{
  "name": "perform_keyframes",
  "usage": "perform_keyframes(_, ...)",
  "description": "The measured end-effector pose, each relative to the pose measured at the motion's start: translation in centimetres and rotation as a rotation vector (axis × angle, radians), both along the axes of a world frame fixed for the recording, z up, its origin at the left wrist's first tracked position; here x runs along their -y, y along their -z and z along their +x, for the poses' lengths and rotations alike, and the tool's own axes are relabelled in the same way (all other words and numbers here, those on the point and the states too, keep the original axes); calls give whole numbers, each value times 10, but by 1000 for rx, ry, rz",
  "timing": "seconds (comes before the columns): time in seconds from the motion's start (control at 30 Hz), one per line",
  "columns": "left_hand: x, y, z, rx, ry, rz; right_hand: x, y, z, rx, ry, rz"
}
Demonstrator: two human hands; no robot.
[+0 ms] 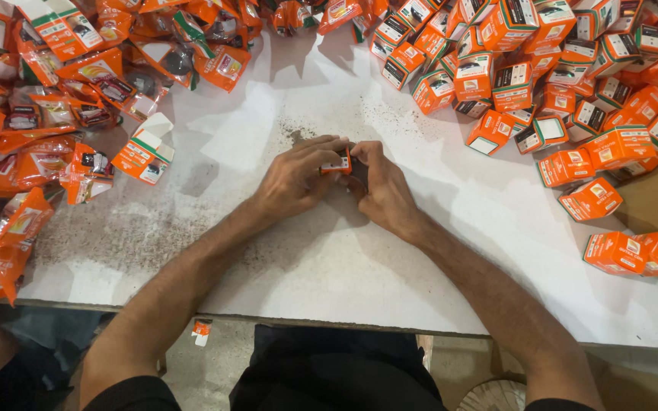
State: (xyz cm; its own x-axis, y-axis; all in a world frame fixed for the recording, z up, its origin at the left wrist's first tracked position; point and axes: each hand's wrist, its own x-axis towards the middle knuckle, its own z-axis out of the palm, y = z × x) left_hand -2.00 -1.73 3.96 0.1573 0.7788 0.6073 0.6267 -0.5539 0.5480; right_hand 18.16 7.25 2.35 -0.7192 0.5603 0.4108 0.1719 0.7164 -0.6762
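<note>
I pinch a small orange carton (336, 163) between both hands, over the middle of the white table (329, 259). My left hand (296, 179) curls its fingers over the carton's top and left end; my right hand (383, 189) closes on its right end, thumb tucked beside it. Only a strip of the carton shows between my fingers. To my left lies one open-flapped orange box (144, 152), apart from a heap of orange plastic pouches (39, 137). To my right, closed orange boxes (573, 91) are piled, a few loose near the table's edge.
</note>
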Motion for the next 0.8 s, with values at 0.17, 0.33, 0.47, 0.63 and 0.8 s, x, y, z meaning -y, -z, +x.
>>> perform_keyframes(0.17, -4, 5, 2, 66, 21, -27, 2, -4, 1, 23, 0, 29)
perform_keyframes(0.33, 3, 3, -3, -91, 49, 49, 2, -3, 1, -13, -36, 202)
perform_keyframes(0.47, 14, 6, -6, -329, -29, 51, -1, 3, 3, 34, -86, 323)
perform_keyframes(0.63, 49, 4, -31, -558, -354, 112, -19, -5, 11, -323, -106, -94)
perform_keyframes(0.8, 107, -30, -90, -586, -1140, -250, -28, -13, 17, -150, 362, 559)
